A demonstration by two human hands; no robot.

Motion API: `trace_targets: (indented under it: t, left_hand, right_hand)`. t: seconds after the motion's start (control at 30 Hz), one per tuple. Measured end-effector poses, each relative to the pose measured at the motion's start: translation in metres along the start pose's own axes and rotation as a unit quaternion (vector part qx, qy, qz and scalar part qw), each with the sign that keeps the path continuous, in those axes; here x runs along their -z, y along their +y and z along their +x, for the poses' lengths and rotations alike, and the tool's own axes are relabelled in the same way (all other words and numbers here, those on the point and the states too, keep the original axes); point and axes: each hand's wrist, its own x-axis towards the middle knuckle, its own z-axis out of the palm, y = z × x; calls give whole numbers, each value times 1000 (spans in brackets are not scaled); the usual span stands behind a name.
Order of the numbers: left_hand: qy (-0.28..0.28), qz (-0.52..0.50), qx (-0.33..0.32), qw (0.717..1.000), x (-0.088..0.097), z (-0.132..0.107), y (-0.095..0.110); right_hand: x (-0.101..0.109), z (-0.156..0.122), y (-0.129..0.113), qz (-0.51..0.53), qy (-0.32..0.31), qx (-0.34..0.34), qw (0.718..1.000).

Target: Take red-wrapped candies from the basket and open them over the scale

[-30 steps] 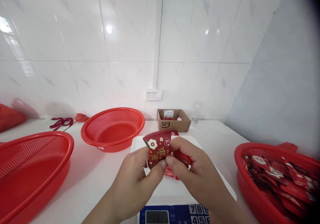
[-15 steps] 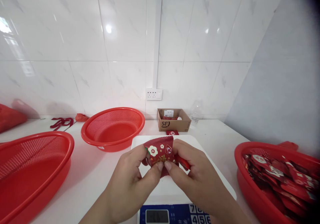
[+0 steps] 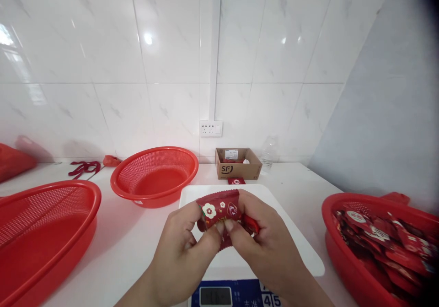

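Note:
My left hand [image 3: 181, 252] and my right hand [image 3: 264, 243] both pinch red snack packets [image 3: 221, 212] printed with white flowers, just above the white platter of a scale [image 3: 295, 247]. The top packet lies tilted back, almost flat between my thumbs. More red packets show behind my right fingers. The scale's blue panel with display and keys [image 3: 236, 295] sits at the bottom edge.
A red basket [image 3: 373, 247] full of red packets stands at the right. Two empty red mesh baskets stand at the left [image 3: 44, 234] and behind [image 3: 154, 174]. A small cardboard box [image 3: 237, 163], a loose red packet [image 3: 236, 180] and a clear bottle [image 3: 267, 153] sit near the tiled wall.
The top packet has tipped from upright to leaning back and lower toward the scale platter. Both hands stay pinched together in about the same place.

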Motion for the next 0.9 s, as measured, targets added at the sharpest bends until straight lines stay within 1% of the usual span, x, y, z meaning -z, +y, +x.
trace_targets:
  t: [0.1,0.17,0.23,0.37,0.47,0.57,0.67,0.8,0.9]
  left_hand:
    - [-10,8,9,1000,4,0,0]
    - [-14,17,12,1000,7,0,0]
    - [-22,4,12,1000,9,0,0]
    - [-39,-25,12,999,10,0,1]
    - [-33,20,5,999,10,1,3]
    - [-33,61,-19,997,10,0,6]
    - [-38,61,-36,997,11,-1,9]
    - [-58,43,-6,997,10,1,11]
    - [-75,23,1,997,9,4,11]
  right_hand:
    - [2,0,-1,13,-6,-21,1000]
    - [4,1,-2,24,-18,-46,998]
    - [7,2,-3,28,-37,-64,997]
    - [12,2,-3,39,-63,-60,995]
    - [13,1,-3,54,-66,-70,994]
    - [12,0,-3,48,-73,-82,993]
    - [12,1,-5,25,-81,-72,994]
    - [13,1,-5,-23,-70,-48,996]
    - [10,1,-4,-49,-51,-30,997]
